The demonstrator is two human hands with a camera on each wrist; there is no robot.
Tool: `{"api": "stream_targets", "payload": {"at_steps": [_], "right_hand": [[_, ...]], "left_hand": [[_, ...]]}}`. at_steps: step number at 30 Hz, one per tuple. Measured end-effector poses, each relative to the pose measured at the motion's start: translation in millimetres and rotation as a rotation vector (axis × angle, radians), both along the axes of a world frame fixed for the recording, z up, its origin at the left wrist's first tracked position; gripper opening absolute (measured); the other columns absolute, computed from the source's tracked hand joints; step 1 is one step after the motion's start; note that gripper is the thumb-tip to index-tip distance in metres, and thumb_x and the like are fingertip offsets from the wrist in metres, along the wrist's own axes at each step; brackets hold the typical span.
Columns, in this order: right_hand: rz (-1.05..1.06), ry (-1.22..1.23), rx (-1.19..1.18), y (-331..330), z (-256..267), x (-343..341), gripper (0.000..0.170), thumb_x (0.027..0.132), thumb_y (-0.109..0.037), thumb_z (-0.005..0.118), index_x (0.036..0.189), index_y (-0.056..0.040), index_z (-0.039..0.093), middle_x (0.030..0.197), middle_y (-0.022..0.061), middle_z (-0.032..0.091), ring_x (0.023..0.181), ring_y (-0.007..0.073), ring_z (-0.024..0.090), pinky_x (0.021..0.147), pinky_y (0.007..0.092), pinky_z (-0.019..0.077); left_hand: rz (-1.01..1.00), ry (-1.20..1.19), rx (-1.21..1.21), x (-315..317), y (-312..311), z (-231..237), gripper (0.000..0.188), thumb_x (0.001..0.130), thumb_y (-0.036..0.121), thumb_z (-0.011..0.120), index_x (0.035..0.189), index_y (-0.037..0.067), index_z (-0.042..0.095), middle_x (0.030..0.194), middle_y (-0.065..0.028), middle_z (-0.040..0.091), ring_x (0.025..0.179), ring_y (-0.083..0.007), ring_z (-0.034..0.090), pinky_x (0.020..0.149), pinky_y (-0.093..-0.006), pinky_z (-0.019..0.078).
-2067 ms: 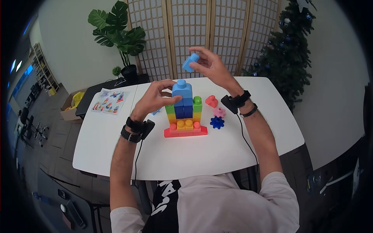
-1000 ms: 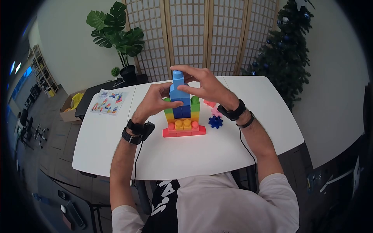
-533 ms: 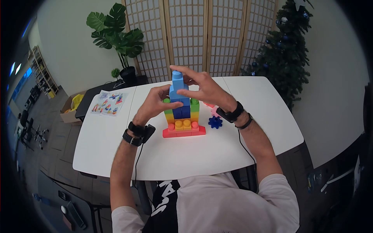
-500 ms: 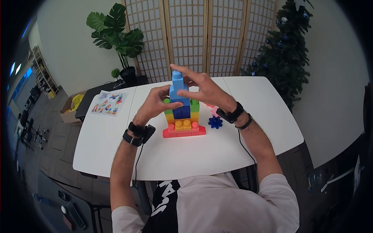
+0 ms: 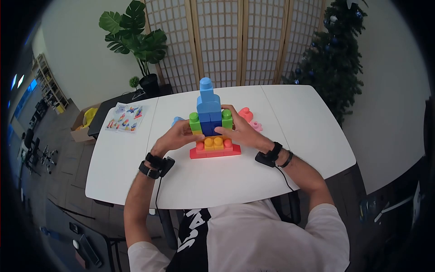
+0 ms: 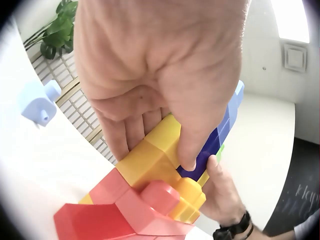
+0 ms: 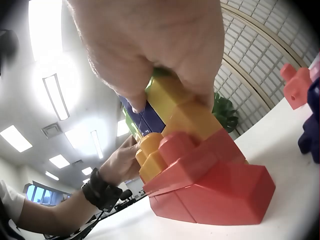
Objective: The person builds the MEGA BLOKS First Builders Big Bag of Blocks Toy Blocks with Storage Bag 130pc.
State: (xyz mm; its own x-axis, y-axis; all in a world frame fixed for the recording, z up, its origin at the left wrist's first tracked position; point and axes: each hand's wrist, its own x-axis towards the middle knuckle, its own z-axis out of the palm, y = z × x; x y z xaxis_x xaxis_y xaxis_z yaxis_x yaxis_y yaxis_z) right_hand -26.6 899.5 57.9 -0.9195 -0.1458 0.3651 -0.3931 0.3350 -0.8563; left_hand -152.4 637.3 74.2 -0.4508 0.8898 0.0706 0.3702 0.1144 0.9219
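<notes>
A tower of toy building blocks stands on the table, with a red base [image 5: 215, 154], yellow and green side columns and a dark blue middle [image 5: 207, 128]. Light blue blocks [image 5: 209, 105] form its upper part, and a narrow light blue block [image 5: 206, 93] sits at the very top. My left hand [image 5: 176, 136] grips the left column, its thumb across the front and fingers behind. On the other side my right hand [image 5: 244, 133] holds the right column, thumb on the dark blue blocks. The right wrist view shows fingers and thumb around a yellow block [image 7: 172, 97].
A loose light blue block [image 6: 37, 105] lies to the left of the tower. On the right are a coral block [image 5: 246, 114], a pink gear-shaped piece [image 5: 256, 126] and a dark blue gear-shaped piece [image 7: 312, 120]. A picture sheet [image 5: 126, 119] lies at the table's left.
My right hand brought the narrow light blue block onto the tower's top and let go of it. Both hands have since moved down to the side columns.
</notes>
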Motion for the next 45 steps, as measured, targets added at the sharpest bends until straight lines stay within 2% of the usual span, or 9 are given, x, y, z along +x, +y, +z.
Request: {"api": "stream_targets", "payload": {"at_steps": [3, 6, 17, 21, 25, 28, 31, 35, 45], "right_hand": [[0.004, -0.034, 0.012, 4.1, -7.3, -5.0, 0.05, 0.107, -0.027, 0.076, 0.134, -0.0059, 0.04, 0.117, 0.0123, 0.066, 0.107, 0.0174, 0.067, 0.094, 0.0346, 0.0567], [-0.007, 0.027, -0.012, 2.2, -10.8, -5.7, 0.045, 0.107, -0.025, 0.075, 0.125, -0.0061, 0.039, 0.108, 0.0092, 0.065, 0.099, 0.0142, 0.064, 0.088, 0.0323, 0.0562], [0.044, -0.014, -0.024, 7.0, -15.7, -7.4, 0.052, 0.107, -0.028, 0.076, 0.138, -0.003, 0.043, 0.124, 0.0119, 0.065, 0.116, 0.0159, 0.064, 0.097, 0.0337, 0.0562], [0.071, -0.089, -0.03, 16.1, -21.9, -1.5, 0.072, 0.104, -0.032, 0.078, 0.157, -0.0029, 0.039, 0.137, 0.0149, 0.065, 0.126, 0.0218, 0.066, 0.107, 0.0398, 0.0568], [0.024, -0.063, 0.177, 39.9, -13.7, 13.1, 0.075, 0.102, -0.032, 0.081, 0.158, -0.0042, 0.04, 0.142, 0.0163, 0.063, 0.127, 0.0247, 0.066, 0.106, 0.0406, 0.058], [-0.068, 0.021, 0.374, 53.6, 12.2, 27.4, 0.064, 0.1, -0.03, 0.083, 0.15, -0.0038, 0.052, 0.136, 0.0151, 0.067, 0.122, 0.0244, 0.069, 0.102, 0.0383, 0.0593], [-0.21, 0.196, 0.319, 77.7, 22.8, 24.5, 0.036, 0.098, -0.022, 0.082, 0.125, -0.002, 0.07, 0.109, 0.0108, 0.077, 0.097, 0.0209, 0.075, 0.09, 0.0359, 0.0619], [-0.306, 0.116, 0.416, 99.5, 40.6, 30.8, 0.019, 0.101, -0.015, 0.076, 0.115, -0.0021, 0.074, 0.109, 0.0082, 0.078, 0.094, 0.0191, 0.075, 0.087, 0.0338, 0.0623], [-0.205, 0.027, 0.542, 120.3, 16.9, 27.3, 0.014, 0.092, -0.008, 0.072, 0.104, 0.0, 0.075, 0.098, 0.015, 0.077, 0.086, 0.0282, 0.074, 0.08, 0.0391, 0.06]], "left_hand": [[0.023, 0.039, -0.058, 4.6, 0.7, -0.7, 0.044, 0.103, 0.013, 0.079, 0.142, -0.003, 0.064, 0.131, -0.0147, 0.077, 0.12, -0.0188, 0.072, 0.109, -0.0354, 0.0578], [0.031, 0.035, -0.04, 8.0, 1.4, 0.5, 0.041, 0.103, 0.013, 0.079, 0.137, -0.004, 0.067, 0.128, -0.0142, 0.078, 0.116, -0.0175, 0.074, 0.107, -0.0346, 0.0587], [0.085, 0.06, -0.068, 9.4, 2.5, -1.2, 0.037, 0.101, 0.011, 0.08, 0.134, -0.004, 0.07, 0.125, -0.0153, 0.079, 0.111, -0.0189, 0.076, 0.107, -0.0338, 0.0598], [0.056, 0.094, -0.071, 4.3, -3.9, -8.3, 0.062, 0.093, 0.019, 0.09, 0.145, 0.0, 0.062, 0.138, -0.0167, 0.073, 0.126, -0.0244, 0.072, 0.11, -0.0408, 0.0587], [0.017, 0.182, -0.105, 11.0, -18.3, -14.8, 0.096, 0.078, 0.026, 0.101, 0.158, 0.007, 0.051, 0.147, -0.0129, 0.067, 0.135, -0.0281, 0.066, 0.112, -0.0457, 0.0575], [0.019, 0.281, -0.182, 13.9, -21.0, -22.1, 0.094, 0.076, 0.023, 0.101, 0.156, 0.006, 0.055, 0.143, -0.0102, 0.07, 0.125, -0.0266, 0.07, 0.104, -0.0408, 0.0625], [0.049, 0.313, -0.201, 13.2, -17.1, -29.4, 0.086, 0.076, 0.02, 0.1, 0.15, 0.004, 0.06, 0.138, -0.012, 0.072, 0.111, -0.0243, 0.074, 0.092, -0.0367, 0.0661], [0.085, 0.338, -0.196, 10.8, -10.9, -31.2, 0.079, 0.076, 0.018, 0.099, 0.145, 0.002, 0.063, 0.132, -0.0135, 0.074, 0.099, -0.0223, 0.077, 0.085, -0.0328, 0.0669], [0.175, 0.361, -0.23, -31.9, 16.0, -35.1, 0.08, 0.079, 0.019, 0.098, 0.148, 0.003, 0.062, 0.134, -0.0134, 0.073, 0.1, -0.0232, 0.077, 0.09, -0.0338, 0.0664]]}}
